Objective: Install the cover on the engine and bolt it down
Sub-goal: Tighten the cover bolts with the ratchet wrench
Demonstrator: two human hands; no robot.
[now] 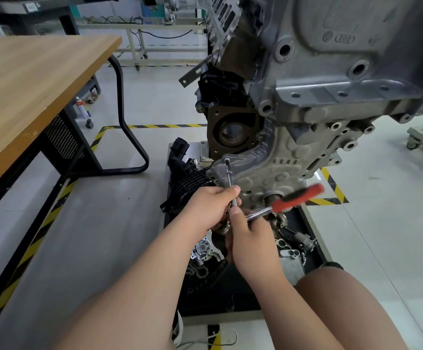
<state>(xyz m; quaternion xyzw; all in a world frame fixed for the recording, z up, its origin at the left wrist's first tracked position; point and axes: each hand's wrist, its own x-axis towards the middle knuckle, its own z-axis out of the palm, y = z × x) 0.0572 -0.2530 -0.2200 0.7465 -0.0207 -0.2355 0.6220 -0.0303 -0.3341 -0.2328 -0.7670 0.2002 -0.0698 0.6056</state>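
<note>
A grey cast cover (276,170) sits against the lower front of the engine (331,59), which hangs on a stand. A long thin extension bar (230,176) reaches from my hands up to a bolt (227,160) at the cover's upper left corner. My left hand (211,204) pinches the bar's lower end between thumb and fingers. My right hand (252,236) grips the head end of a ratchet (291,199) whose red and black handle is blurred and points right.
A wooden workbench (28,97) with black legs stands at left. A black tray (230,286) under the engine holds a chain, a pump and several loose parts. A black plastic manifold (187,173) lies beside the cover. Yellow-black tape marks the floor.
</note>
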